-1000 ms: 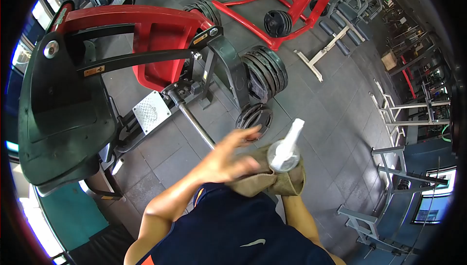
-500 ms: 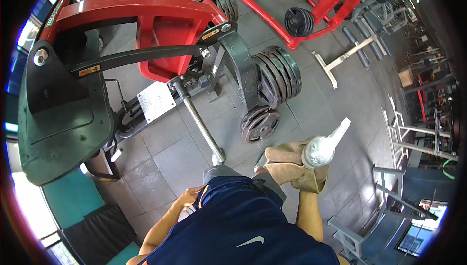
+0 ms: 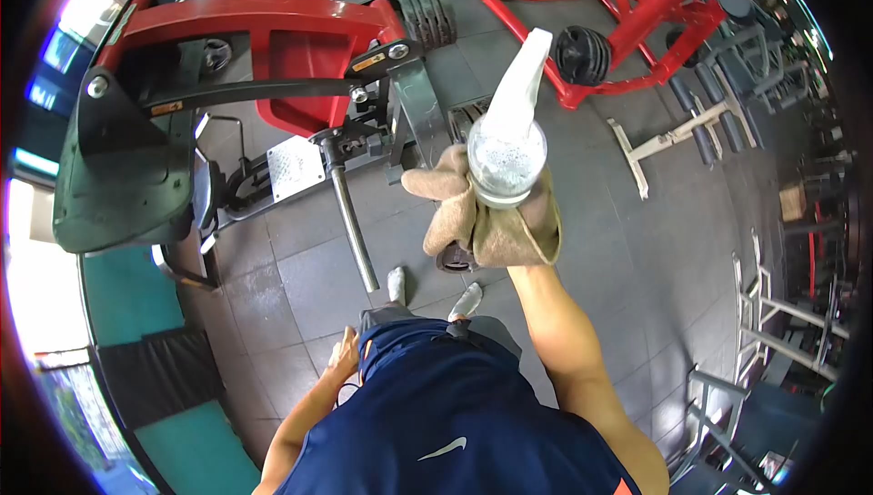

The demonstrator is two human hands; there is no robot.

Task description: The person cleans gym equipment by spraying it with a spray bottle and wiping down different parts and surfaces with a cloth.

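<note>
A clear spray bottle (image 3: pixel 507 159) with a white nozzle and liquid inside is held up in front of my body. My right hand (image 3: pixel 498 222) is behind it, covered by a folded brown cloth (image 3: pixel 523 236) that wraps round the bottle's base; the fingers themselves are hidden. Down at my left hip, my left hand (image 3: pixel 344 354) touches the side of my dark blue shirt (image 3: pixel 446 404); its fingers are partly seen and what they hold, if anything, is hidden.
A red and dark green weight machine (image 3: pixel 264 22) with a metal bar (image 3: pixel 350 222) stands ahead and left. Weight plates (image 3: pixel 582 55) hang on a red frame (image 3: pixel 637 22) beyond. Pale metal racks (image 3: pixel 782 304) stand at the right.
My right hand has risen and moved left and forward with the bottle and cloth, now in front of the plates. My left hand stays near my hip. The view has shifted slightly.
</note>
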